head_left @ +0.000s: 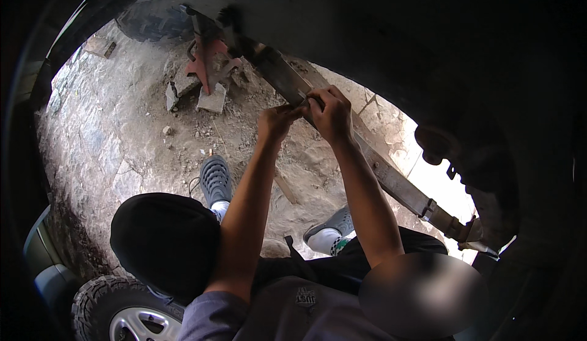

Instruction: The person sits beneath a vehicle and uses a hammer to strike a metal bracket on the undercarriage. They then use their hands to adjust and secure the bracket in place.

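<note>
Overhead in the frame, a long metal bar point(275, 72) runs diagonally beneath the dark underside of a vehicle point(342, 23). My left hand point(275, 121) and my right hand point(329, 111) meet at this bar near the middle of the view, fingers curled close together. A small piece at my fingertips is too hidden to name. Both forearms reach up from the lower edge. A red metal stand point(203, 66) rests on broken concrete pieces point(211, 99) to the upper left of my hands.
Rough, dusty ground point(153, 145) lies below, with a concrete block point(99, 46) at upper left and a wooden strip point(285, 188) between my feet. A tyre point(153, 20) lies at the top; a wheel point(98, 304) is at lower left. A jointed shaft end point(455, 228) is at right.
</note>
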A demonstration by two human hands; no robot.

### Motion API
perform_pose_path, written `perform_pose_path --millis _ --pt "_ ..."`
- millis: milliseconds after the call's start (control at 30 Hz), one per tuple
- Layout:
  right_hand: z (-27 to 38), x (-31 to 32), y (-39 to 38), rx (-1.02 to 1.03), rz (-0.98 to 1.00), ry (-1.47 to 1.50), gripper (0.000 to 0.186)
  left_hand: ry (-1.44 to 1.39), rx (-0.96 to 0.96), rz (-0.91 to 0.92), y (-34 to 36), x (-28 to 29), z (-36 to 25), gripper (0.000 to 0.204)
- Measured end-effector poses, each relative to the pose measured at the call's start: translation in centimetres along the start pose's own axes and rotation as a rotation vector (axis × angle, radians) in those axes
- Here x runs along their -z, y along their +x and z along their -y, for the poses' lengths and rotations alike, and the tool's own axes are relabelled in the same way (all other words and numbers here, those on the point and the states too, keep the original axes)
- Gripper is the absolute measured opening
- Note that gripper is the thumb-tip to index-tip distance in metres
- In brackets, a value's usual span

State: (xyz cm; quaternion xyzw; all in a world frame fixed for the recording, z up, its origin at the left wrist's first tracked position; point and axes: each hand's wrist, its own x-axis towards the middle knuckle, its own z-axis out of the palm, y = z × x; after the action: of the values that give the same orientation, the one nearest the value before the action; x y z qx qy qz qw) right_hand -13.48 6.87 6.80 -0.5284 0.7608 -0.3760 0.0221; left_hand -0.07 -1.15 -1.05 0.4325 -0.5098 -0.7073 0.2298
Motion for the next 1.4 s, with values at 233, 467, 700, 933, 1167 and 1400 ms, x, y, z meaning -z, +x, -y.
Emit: perform_pose_path --millis 233,467,700,933,1167,1400 --pt "0.0 -0.1 -1.6 0.038 -0.058 0.008 0.014 -0.037 0.029 0.048 -0.7 0.5 -1.7 0.044" --pt "0.7 -0.9 0.4 0.053 -0.031 -0.002 0.014 -0.09 0.025 -0.009 -1.8 -0.8 -1.3 0.044" --pt "0.1 -0.8 -0.7 0.035 -0.099 0.024 0.014 -0.119 -0.023 -0.039 -1.4 -0.9 -0.4 0.048" --pt "0.2 -1.4 0.4 0.07 -0.068 0.008 0.015 -0.159 -0.017 -0.033 -1.8 -0.8 -1.0 0.049" --pt "-1.0 -0.8 -1.3 0.054 -0.093 0.027 0.016 -0.115 0.018 -0.047 -2.4 -1.3 -1.4 0.046" --pt "1.2 -1.0 -0.3 0.008 0.004 -0.009 0.013 0.008 -0.018 -0.043 -0.9 -0.3 0.1 0.043"
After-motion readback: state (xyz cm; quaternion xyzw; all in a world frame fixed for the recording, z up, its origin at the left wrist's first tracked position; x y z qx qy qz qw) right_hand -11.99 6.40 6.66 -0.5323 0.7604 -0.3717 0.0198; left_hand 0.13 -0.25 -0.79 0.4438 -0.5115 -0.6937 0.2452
